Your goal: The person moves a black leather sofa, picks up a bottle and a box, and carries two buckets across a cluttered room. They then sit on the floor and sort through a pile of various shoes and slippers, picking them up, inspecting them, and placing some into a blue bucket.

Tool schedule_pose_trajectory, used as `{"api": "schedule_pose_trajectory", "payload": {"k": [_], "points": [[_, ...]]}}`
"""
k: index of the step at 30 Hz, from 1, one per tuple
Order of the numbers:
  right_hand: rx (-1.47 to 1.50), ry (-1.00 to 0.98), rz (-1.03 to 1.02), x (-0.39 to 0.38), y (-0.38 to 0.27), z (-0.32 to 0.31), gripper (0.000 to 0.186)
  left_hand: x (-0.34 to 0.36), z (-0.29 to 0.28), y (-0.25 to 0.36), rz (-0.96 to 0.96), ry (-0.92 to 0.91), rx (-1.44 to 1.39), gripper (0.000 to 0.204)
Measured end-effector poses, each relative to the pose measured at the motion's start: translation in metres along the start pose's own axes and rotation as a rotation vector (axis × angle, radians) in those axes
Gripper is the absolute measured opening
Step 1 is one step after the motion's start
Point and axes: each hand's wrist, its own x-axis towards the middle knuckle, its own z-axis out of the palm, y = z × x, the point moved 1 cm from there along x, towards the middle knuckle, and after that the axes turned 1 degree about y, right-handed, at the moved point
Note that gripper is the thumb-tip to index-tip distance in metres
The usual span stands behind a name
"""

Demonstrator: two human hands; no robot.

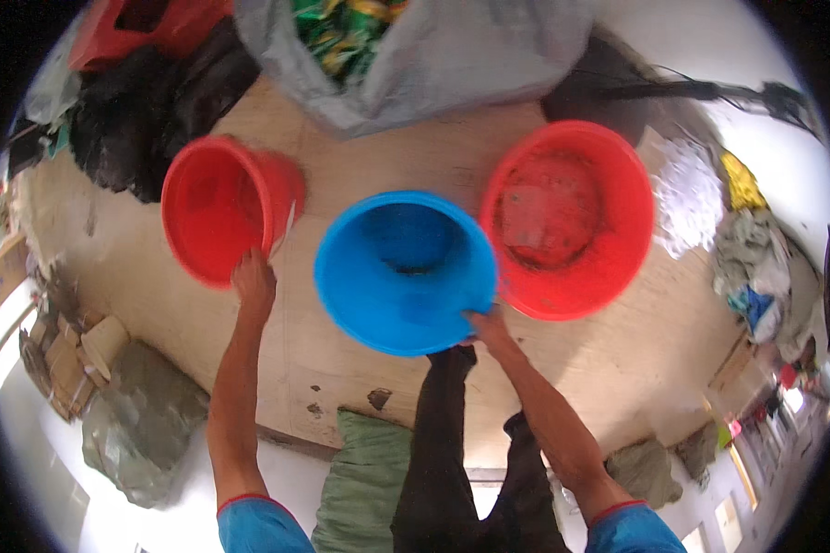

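My left hand (254,275) is closed on the lower rim of a red bucket (214,198) with a pale handle, tilted toward me at the left. With my right hand (484,327) I grip the lower right rim of a blue bucket (397,267) in the centre, also tilted, its inside showing a dark patch at the bottom. Beside it at the right stands a wider red bucket (553,207), its inside bottom stained.
A large grey sack (415,64) with green packets lies beyond the buckets. Black bags (129,129) lie at the back left, pale scraps (687,194) and cloths (756,267) at the right. A green sack (364,479) is beside my legs on the wooden floor (323,378).
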Motion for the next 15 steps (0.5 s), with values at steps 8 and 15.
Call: {"api": "schedule_pose_trajectory", "payload": {"k": [8, 15], "points": [[-0.376, 0.004, -0.240, -0.143, -0.030, 0.016, 0.024, -0.221, -0.056, -0.027, -0.103, -0.336, -0.077, 0.022], [-0.003, 0.033, -0.265, -0.334, -0.004, -0.132, 0.029, -0.382, -0.164, 0.033, 0.071, -0.509, 0.073, 0.026]]}}
